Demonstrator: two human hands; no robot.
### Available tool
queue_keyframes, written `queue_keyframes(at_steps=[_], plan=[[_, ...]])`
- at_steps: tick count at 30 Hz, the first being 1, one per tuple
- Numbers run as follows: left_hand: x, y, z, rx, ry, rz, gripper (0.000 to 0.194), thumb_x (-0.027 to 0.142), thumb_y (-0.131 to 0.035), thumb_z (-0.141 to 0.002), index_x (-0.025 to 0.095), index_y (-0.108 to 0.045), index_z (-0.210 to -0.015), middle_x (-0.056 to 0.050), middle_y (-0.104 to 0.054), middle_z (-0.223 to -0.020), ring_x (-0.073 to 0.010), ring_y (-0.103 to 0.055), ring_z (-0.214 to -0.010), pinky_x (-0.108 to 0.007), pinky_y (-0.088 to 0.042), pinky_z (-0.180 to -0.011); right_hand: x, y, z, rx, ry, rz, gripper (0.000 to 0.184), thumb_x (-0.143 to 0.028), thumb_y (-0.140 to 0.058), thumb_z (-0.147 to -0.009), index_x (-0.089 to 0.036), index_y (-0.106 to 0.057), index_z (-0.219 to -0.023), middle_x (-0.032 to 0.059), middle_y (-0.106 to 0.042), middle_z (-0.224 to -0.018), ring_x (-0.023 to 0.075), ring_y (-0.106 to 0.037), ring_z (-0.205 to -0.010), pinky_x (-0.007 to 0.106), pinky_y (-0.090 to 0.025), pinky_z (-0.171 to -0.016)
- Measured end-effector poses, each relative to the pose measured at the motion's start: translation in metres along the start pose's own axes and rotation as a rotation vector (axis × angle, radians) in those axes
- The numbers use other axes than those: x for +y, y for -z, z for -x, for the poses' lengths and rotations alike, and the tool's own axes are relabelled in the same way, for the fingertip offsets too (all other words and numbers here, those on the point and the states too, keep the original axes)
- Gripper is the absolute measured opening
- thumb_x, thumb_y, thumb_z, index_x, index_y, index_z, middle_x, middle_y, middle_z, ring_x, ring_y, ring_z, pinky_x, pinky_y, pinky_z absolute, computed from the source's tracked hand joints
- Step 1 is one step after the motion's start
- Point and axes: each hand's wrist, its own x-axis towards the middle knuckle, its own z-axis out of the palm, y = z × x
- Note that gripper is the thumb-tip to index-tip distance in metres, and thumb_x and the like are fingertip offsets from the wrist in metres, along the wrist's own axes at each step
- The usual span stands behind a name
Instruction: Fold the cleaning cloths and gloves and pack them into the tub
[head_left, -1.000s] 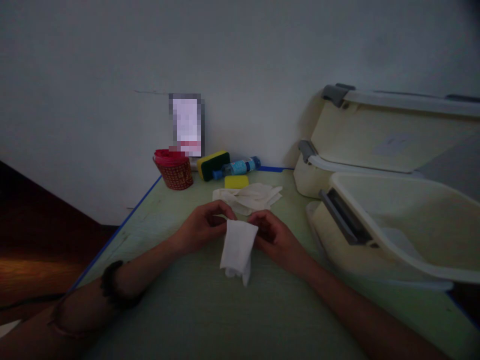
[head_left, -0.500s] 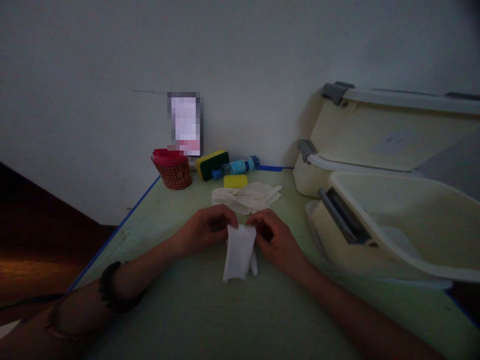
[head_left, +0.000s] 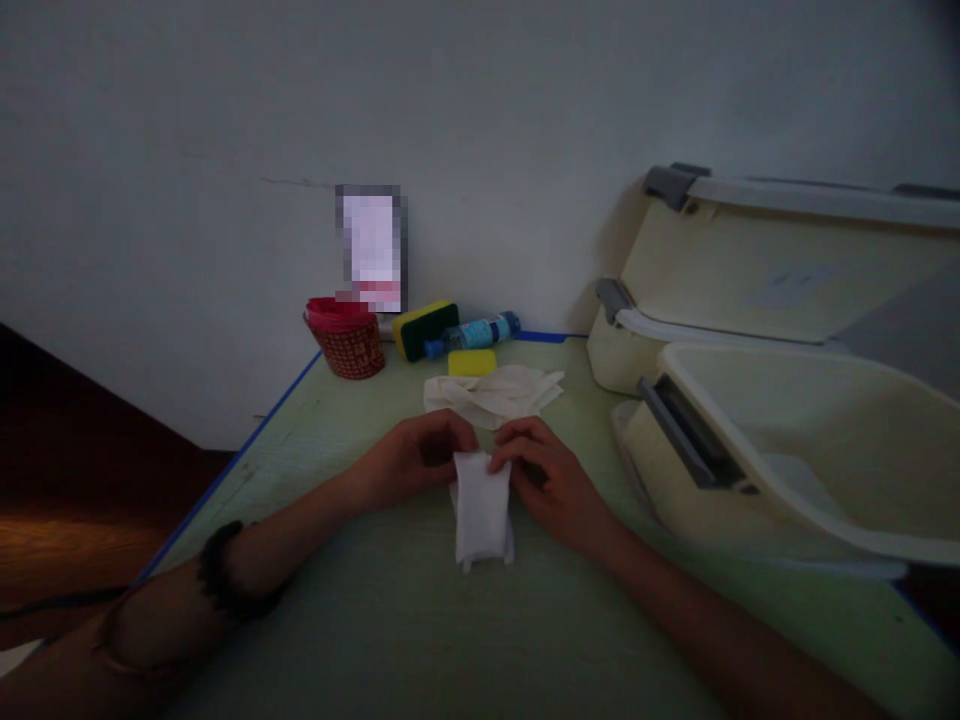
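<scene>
A folded white cloth (head_left: 482, 515) hangs or lies in front of me above the green tabletop, with narrow finger-like ends showing at its lower edge. My left hand (head_left: 416, 460) pinches its upper left corner, fingers curled. At the upper right corner, my right hand (head_left: 551, 475) grips it, one fingertip lying over the front face and the thumb at the side. Just beyond both hands rests a crumpled off-white cloth-like piece (head_left: 499, 395), perhaps a glove, which neither hand clearly holds.
Along the back stand a red woven basket (head_left: 349, 345), a yellow-green sponge (head_left: 426, 330), a small yellow sponge (head_left: 472, 363) and a lying blue-labelled bottle (head_left: 480, 332). A blurred upright screen (head_left: 375, 245) leans at the wall. Large cream bins (head_left: 652, 475) fill the right side.
My right fingers have shifted onto the front of the white cloth near its top. The cloth now hangs straighter, and the finger-like end at its right is mostly tucked behind.
</scene>
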Motion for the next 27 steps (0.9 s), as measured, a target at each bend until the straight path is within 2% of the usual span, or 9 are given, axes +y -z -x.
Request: queue_keyframes(at_steps=[3, 4, 8, 13, 17, 20, 27], plan=[[0.001, 0.004, 0.0, -0.03, -0.156, -0.279, 0.002, 0.016, -0.053, -0.078, 0.015, -0.054, -0.077, -0.005, -0.053, -0.086, -0.0142, -0.054, -0.08, -0.029, -0.046, -0.071, 0.002, 0.001, -0.001, -0.001, -0.034, 0.045, 0.031, 0.004, -0.048, -0.071, -0.021, -0.064, -0.078, 0.0038, -0.049, -0.094, 0.0138, -0.052, -0.09, 0.027, -0.043, -0.076], [0.002, 0.005, 0.0, -0.046, -0.192, -0.373, 0.005, 0.015, -0.051, -0.079, 0.015, -0.056, -0.077, -0.005, -0.053, -0.087, -0.0143, -0.054, -0.081, -0.029, -0.046, -0.072, 0.003, 0.002, -0.001, -0.021, -0.039, 0.062, 0.03, 0.004, -0.05, -0.071, -0.021, -0.065, -0.078, 0.0036, -0.051, -0.093, 0.0136, -0.053, -0.089, 0.027, -0.043, -0.076], [0.005, 0.009, 0.002, -0.115, -0.225, -0.574, 0.012, 0.01, -0.049, -0.079, 0.015, -0.059, -0.082, -0.006, -0.051, -0.09, -0.0136, -0.053, -0.082, -0.027, -0.044, -0.074, 0.005, 0.011, -0.006, -0.14, -0.004, 0.157, 0.024, -0.001, -0.055, -0.074, -0.02, -0.068, -0.08, 0.0023, -0.062, -0.086, 0.0135, -0.057, -0.084, 0.03, -0.043, -0.08], [0.009, 0.01, 0.005, -0.129, -0.199, -0.672, 0.014, 0.011, -0.048, -0.079, 0.016, -0.06, -0.085, -0.006, -0.049, -0.093, -0.0147, -0.052, -0.084, -0.027, -0.044, -0.074, 0.007, 0.018, -0.008, -0.186, 0.052, 0.222, 0.021, -0.005, -0.055, -0.077, -0.019, -0.067, -0.086, 0.0023, -0.067, -0.09, 0.0139, -0.059, -0.088, 0.031, -0.043, -0.085], [0.013, 0.01, 0.006, -0.171, -0.248, -0.718, 0.013, 0.012, -0.049, -0.078, 0.017, -0.06, -0.085, -0.006, -0.051, -0.094, -0.0158, -0.052, -0.086, -0.026, -0.044, -0.075, 0.005, 0.017, -0.005, -0.201, 0.09, 0.326, 0.025, -0.002, -0.051, -0.076, -0.02, -0.066, -0.087, 0.0023, -0.066, -0.095, 0.0148, -0.058, -0.092, 0.032, -0.042, -0.087], [0.015, 0.01, 0.006, -0.16, -0.261, -0.728, 0.013, 0.014, -0.048, -0.079, 0.016, -0.06, -0.085, -0.007, -0.053, -0.092, -0.0161, -0.052, -0.086, -0.027, -0.044, -0.076, 0.004, 0.015, -0.003, -0.188, 0.088, 0.361, 0.02, -0.009, -0.051, -0.08, -0.018, -0.064, -0.091, 0.0051, -0.063, -0.102, 0.0156, -0.055, -0.095, 0.032, -0.042, -0.087], [0.016, 0.008, 0.005, -0.155, -0.256, -0.695, 0.01, 0.017, -0.052, -0.078, 0.016, -0.058, -0.086, -0.007, -0.055, -0.09, -0.0169, -0.052, -0.085, -0.029, -0.044, -0.076, 0.001, 0.019, -0.005, -0.203, 0.012, 0.329, 0.017, -0.01, -0.047, -0.082, -0.018, -0.058, -0.092, 0.0032, -0.062, -0.09, 0.0137, -0.056, -0.085, 0.029, -0.045, -0.08]])
